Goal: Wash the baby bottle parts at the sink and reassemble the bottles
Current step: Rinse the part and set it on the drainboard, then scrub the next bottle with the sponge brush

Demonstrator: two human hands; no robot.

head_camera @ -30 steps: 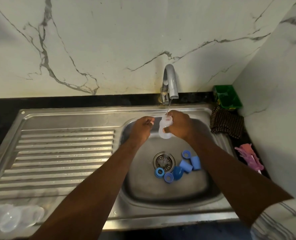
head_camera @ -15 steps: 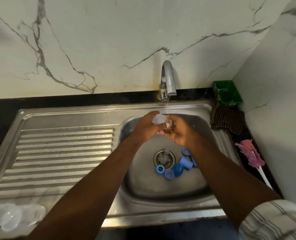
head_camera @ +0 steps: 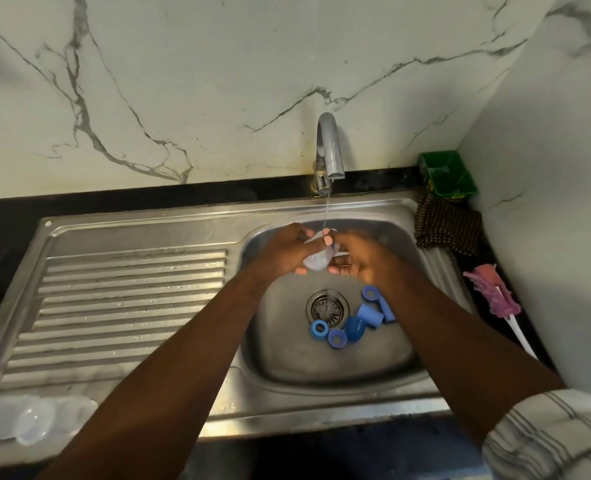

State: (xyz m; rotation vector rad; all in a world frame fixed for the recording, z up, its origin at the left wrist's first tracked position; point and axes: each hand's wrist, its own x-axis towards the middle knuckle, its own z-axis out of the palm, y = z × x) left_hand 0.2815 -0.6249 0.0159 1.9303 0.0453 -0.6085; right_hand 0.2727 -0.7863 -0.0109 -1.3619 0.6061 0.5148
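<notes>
A small clear baby bottle (head_camera: 317, 258) is held under the thin stream from the tap (head_camera: 329, 147), over the sink basin (head_camera: 401, 362). My left hand (head_camera: 280, 252) grips it from the left, fingers curled round it. My right hand (head_camera: 359, 259) holds it from the right with the thumb on top. Several blue rings and caps (head_camera: 352, 318) lie on the basin floor beside the drain (head_camera: 327, 308). Clear bottle parts (head_camera: 30, 419) lie at the drainboard's front left corner.
The ribbed steel drainboard (head_camera: 127, 306) stretches left of the basin. On the right counter lie a pink bottle brush (head_camera: 493, 294), a dark checked cloth (head_camera: 448, 225) and a green tub (head_camera: 448, 174). Marble walls close in behind and to the right.
A second ago only my right hand held the bottle upright under the tap. My left hand has since closed on it, and the bottle now lies tilted between both hands.
</notes>
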